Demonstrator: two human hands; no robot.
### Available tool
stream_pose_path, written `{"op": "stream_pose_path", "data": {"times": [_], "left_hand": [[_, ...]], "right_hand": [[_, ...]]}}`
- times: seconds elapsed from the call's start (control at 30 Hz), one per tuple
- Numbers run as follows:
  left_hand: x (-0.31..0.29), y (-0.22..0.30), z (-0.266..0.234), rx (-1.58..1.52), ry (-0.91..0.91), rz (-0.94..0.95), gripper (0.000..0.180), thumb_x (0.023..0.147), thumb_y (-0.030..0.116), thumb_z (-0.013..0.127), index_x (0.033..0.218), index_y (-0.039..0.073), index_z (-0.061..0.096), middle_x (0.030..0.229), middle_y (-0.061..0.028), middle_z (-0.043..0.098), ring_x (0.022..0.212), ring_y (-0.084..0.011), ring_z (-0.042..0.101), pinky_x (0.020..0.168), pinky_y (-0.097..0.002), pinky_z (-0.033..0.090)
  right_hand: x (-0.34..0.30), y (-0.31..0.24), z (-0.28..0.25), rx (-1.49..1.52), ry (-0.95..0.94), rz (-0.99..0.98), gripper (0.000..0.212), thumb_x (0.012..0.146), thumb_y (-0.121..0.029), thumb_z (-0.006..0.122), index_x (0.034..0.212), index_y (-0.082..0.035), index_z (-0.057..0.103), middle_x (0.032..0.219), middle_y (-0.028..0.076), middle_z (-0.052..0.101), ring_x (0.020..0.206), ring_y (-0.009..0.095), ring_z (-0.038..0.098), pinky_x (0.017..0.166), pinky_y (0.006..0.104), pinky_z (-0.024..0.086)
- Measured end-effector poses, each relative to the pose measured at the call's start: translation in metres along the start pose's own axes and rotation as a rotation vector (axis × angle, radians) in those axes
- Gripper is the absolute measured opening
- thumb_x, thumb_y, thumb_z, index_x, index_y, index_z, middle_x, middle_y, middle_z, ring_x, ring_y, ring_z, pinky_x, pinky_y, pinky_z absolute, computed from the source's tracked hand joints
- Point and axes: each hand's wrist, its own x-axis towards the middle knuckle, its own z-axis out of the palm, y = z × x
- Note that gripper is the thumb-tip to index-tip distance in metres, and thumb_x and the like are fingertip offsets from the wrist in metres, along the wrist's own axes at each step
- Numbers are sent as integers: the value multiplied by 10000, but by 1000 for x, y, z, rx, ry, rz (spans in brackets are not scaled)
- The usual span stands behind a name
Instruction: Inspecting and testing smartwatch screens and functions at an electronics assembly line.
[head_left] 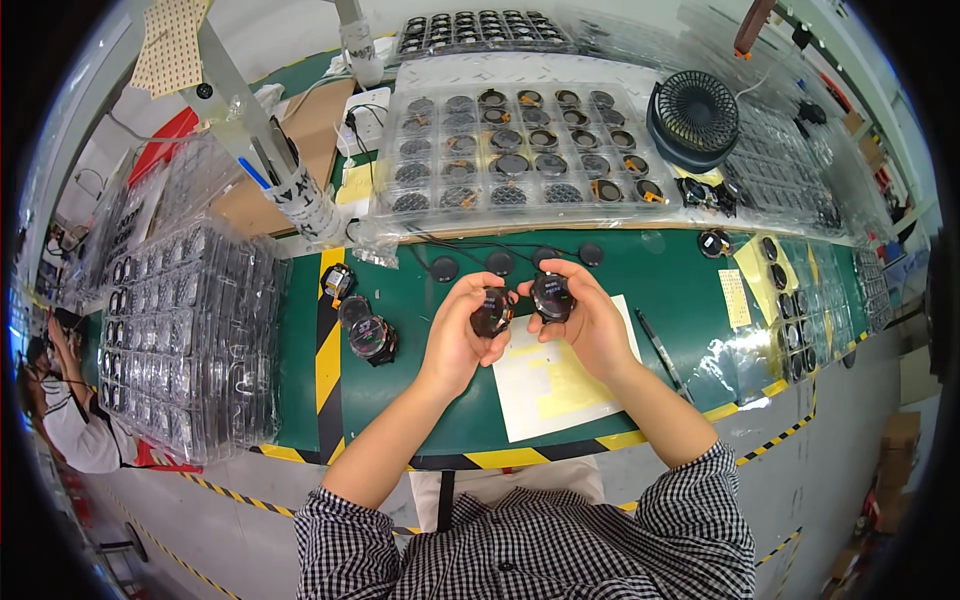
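My left hand [462, 330] grips a small round black watch case [491, 311] over the green mat [660, 290]. Just beside it, my right hand [588, 320] holds a second round black watch case [551, 296]; the two parts nearly touch. Both are raised a little above a white sheet with yellow patches [550, 385]. Left of my hands, three more round watch bodies [368, 335] lie on the mat near a yellow-black stripe.
A clear blister tray of round parts [520, 150] lies behind the mat, with a black desk fan [694, 118] to its right. Stacked clear trays [190, 340] stand at left, more trays [810, 300] at right. Black discs [500, 262] and a pen [660, 350] rest on the mat. Another person [60, 400] sits far left.
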Motion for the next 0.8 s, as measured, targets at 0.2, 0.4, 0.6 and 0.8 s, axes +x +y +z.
{"op": "stream_pose_path", "data": {"times": [0.2, 0.4, 0.6, 0.8], "left_hand": [[-4, -3, 7, 208, 35, 126, 340, 906, 51, 407, 1243, 75, 438, 966, -101, 529, 597, -153, 527, 486, -261, 400], [-3, -6, 6, 291, 32, 172, 372, 884, -13, 436, 1245, 79, 430, 964, -91, 529, 611, -128, 521, 487, -252, 401], [-5, -3, 10, 231, 28, 209, 367, 909, -29, 465, 1259, 67, 404, 871, -68, 530, 578, -95, 507, 469, -232, 383], [0, -15, 2, 630, 75, 527, 446, 808, 11, 700, 1174, 65, 451, 1159, -119, 521, 1005, -188, 576, 801, -284, 488]], "right_hand": [[0, -1, 0, 20, -22, -15, 366, 1000, -200, 338, 1324, -58, 430, 1192, 206, 604, 803, 253, 659, 690, 351, 546], [0, 0, 1, -16, -6, -29, 385, 996, -242, 359, 1333, -75, 440, 1198, 201, 603, 789, 235, 644, 683, 337, 541], [0, 1, 0, -82, 2, -38, 400, 987, -212, 363, 1360, -79, 421, 1199, 202, 601, 763, 228, 633, 647, 319, 526], [-1, 2, 1, 79, -57, -34, 413, 1045, -303, 309, 1393, -86, 363, 1243, 199, 579, 762, 195, 604, 592, 281, 489]]}}
